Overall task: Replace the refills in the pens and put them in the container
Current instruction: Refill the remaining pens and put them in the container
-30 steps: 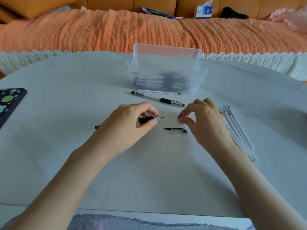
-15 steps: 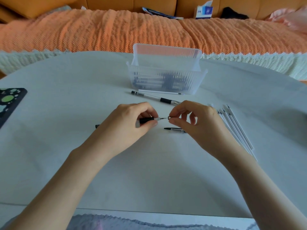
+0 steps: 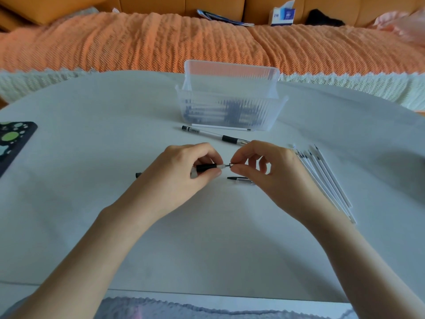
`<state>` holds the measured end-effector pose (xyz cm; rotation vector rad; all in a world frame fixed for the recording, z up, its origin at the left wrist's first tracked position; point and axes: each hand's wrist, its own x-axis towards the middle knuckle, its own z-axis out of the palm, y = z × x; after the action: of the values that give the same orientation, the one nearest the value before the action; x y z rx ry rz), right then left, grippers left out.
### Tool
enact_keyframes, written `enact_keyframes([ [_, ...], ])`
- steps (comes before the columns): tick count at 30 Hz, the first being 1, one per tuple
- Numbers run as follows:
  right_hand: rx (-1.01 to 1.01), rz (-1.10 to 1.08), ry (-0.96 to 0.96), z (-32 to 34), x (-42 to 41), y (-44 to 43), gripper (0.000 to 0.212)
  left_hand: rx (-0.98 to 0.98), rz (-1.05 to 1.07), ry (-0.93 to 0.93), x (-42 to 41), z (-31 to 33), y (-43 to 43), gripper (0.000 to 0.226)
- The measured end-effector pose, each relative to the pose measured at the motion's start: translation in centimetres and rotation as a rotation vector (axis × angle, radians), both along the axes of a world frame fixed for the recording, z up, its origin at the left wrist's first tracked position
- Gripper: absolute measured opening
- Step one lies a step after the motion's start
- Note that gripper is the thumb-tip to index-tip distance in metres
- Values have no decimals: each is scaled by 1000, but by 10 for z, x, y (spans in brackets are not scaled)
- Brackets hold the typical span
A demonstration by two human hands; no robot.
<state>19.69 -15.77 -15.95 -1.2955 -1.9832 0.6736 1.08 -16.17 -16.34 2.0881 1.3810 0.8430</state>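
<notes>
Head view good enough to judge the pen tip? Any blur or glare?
Head view: even light, no glare on the table; wide-angle bend curves its far edge; the tip of the pen between left hand and right hand is tiny and soft; the ribbed container smears its pens.

Soft, even daylight; faint shadows lie on the table (image 3: pixel 92 203). Frame edges bow, and the upper corners blur.
</notes>
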Motion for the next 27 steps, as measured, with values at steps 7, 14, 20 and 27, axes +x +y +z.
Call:
enact_keyframes([
  [7, -71, 23, -14, 2, -2, -3, 8, -1, -14, -8, 1, -2, -1, 11],
  [14, -89, 21, -48, -3, -7, -3, 20, 13, -25, -30, 4, 0, -3, 16],
  [20, -108, 53, 20, 2, 0, -4, 16, 6, -13, -46, 3, 1, -4, 17],
  [27, -124, 25, -13, -2, -2, -4, 10, 16, -27, -25, 4, 1, -4, 20],
])
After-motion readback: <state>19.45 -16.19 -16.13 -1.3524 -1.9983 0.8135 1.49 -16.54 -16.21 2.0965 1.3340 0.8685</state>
